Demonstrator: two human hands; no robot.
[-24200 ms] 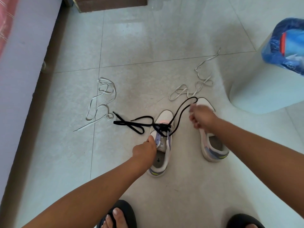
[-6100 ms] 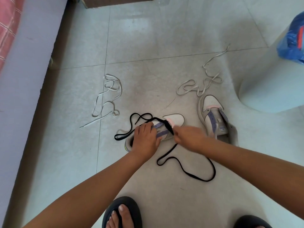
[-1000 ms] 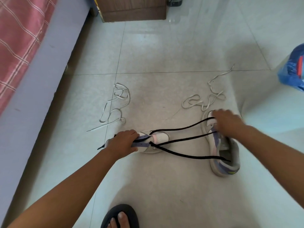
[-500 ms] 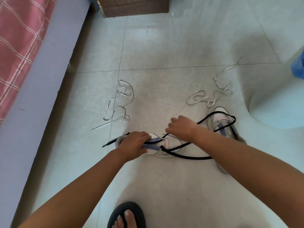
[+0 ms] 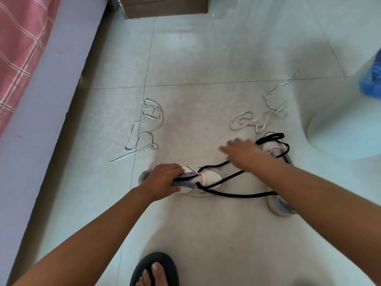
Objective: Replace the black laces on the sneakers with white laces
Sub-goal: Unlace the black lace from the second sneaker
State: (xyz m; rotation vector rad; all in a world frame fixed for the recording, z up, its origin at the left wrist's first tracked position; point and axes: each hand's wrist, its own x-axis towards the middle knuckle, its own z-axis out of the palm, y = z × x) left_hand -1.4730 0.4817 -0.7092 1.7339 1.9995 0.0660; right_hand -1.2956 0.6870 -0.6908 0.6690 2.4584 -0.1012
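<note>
From my seat I see the left hand point(image 5: 162, 178) curled down over the heel end of a white sneaker with lilac eyelet strips and a pink toe band point(image 5: 203, 180), which lies on its side at the centre of the frame, toe pointing right. The fingers wrap the lilac strips, and they hide most of the shoe's opening.

The right hand point(image 5: 242, 153) is blurred, just right of centre, fingers stretched toward the left. I cannot tell whether it pinches the black shoelace point(image 5: 235, 176) or merely passes over it; the lace disappears under the palm.

That black lace runs from the front eyelets of the held sneaker in two strands to the right, one along the floor under the right forearm, and loops over the toe of the second white sneaker point(image 5: 278, 207) at centre right. The forearm covers most of that shoe; only its toe and heel show.

Two flat white shoelaces lie loose on the pale tiled floor point(image 5: 206, 58): the left white lace point(image 5: 147, 129) in a tangle left of centre, the right white lace point(image 5: 261, 118) just above the second sneaker.

A bed with a pink checked cover point(image 5: 18, 38) is cut off at upper left, a brown wooden cabinet base point(image 5: 165, 7) at top, a blue plastic bag point(image 5: 371, 79) at the right edge. A foot in a black sandal point(image 5: 154, 269) is cropped at the bottom.
</note>
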